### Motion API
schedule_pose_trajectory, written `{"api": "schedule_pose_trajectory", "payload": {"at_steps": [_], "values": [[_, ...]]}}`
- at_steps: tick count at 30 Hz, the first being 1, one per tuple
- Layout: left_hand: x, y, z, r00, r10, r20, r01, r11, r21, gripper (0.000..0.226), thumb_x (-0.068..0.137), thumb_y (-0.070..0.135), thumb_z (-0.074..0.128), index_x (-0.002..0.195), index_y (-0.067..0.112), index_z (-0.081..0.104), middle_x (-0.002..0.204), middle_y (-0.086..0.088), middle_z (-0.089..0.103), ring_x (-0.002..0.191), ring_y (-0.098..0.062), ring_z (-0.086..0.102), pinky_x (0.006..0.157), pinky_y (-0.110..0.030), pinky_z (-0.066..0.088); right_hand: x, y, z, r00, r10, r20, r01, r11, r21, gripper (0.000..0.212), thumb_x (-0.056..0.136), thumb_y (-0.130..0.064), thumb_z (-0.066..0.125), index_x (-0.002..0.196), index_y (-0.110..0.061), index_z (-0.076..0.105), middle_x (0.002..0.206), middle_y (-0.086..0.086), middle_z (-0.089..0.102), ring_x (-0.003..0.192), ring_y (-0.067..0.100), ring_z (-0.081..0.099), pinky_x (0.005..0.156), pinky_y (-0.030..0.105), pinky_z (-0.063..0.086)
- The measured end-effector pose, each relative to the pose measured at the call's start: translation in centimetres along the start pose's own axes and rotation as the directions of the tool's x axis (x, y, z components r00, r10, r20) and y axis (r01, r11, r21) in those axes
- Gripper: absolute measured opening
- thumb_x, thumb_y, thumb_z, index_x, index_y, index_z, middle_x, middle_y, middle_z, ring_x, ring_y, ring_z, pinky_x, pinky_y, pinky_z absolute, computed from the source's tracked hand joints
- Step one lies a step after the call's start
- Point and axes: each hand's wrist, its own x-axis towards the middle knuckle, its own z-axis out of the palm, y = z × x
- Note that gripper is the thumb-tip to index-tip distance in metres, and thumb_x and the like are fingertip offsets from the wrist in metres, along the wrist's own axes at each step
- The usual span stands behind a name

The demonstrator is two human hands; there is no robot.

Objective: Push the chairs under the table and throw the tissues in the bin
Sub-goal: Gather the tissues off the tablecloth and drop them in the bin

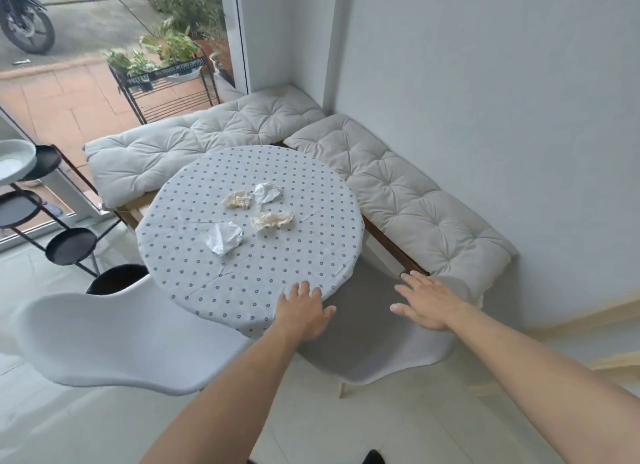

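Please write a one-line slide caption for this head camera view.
Both open hands, left and right, reach toward a white chair beside the round table with four crumpled tissues.

Your path over the round surface (207, 273) is open; only four crumpled tissues (258, 212) lie near its middle. Cushioned benches (398, 193) close off the far sides, a white chair (121, 339) blocks the near left, and a second chair (374, 339) sits tucked under the near edge.
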Motion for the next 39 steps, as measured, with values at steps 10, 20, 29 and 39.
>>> {"api": "schedule_pose_trajectory", "payload": {"at_steps": [10, 20, 29, 39], "values": [[-2.7, -16.0, -7.2, 0.996, -0.069, -0.050, 0.072, 0.996, 0.059, 0.076, 0.103, 0.062, 0.026, 0.160, 0.013, 0.012, 0.169, -0.016, -0.003, 0.155, -0.035, -0.004, 0.123, -0.060, 0.011, 5.8, -15.7, -6.3, 0.992, -0.069, -0.105, 0.079, 0.992, 0.095, 0.074, 0.101, -0.069, 0.025, 0.159, -0.024, 0.026, 0.171, 0.008, 0.012, 0.157, 0.025, 0.006, 0.126, 0.047, 0.013], [-0.8, -24.8, -9.2, 0.988, -0.153, -0.031, 0.154, 0.987, 0.041, 0.077, 0.103, 0.063, 0.026, 0.160, 0.015, 0.008, 0.169, -0.014, -0.005, 0.155, -0.034, -0.005, 0.123, -0.058, 0.009, 15.3, -23.0, -10.5, 0.982, -0.146, -0.121, 0.159, 0.981, 0.109, 0.072, 0.103, -0.065, 0.025, 0.160, -0.022, 0.022, 0.171, 0.009, 0.008, 0.157, 0.027, 0.004, 0.125, 0.053, 0.014], [9.4, -28.3, -11.1, 0.990, -0.141, 0.025, 0.142, 0.990, -0.006, 0.073, 0.105, 0.058, 0.028, 0.160, 0.017, 0.004, 0.169, -0.014, -0.008, 0.155, -0.036, -0.004, 0.121, -0.063, 0.013, 27.2, -25.7, -13.0, 0.991, -0.093, -0.091, 0.105, 0.985, 0.140, 0.069, 0.103, -0.057, 0.038, 0.160, -0.027, 0.013, 0.171, 0.011, 0.002, 0.154, 0.038, 0.005, 0.117, 0.065, 0.023], [17.0, -29.7, -7.3, 0.997, 0.047, 0.063, -0.048, 0.999, 0.017, 0.066, 0.100, 0.010, 0.051, 0.155, 0.028, 0.018, 0.170, -0.007, -0.008, 0.154, -0.040, 0.000, 0.114, -0.059, 0.030, 34.7, -26.6, -9.2, 0.981, 0.043, -0.191, 0.034, 0.924, 0.381, 0.049, 0.104, -0.037, 0.052, 0.151, -0.027, 0.042, 0.165, 0.014, 0.024, 0.151, 0.038, 0.017, 0.119, 0.060, 0.029]]}}
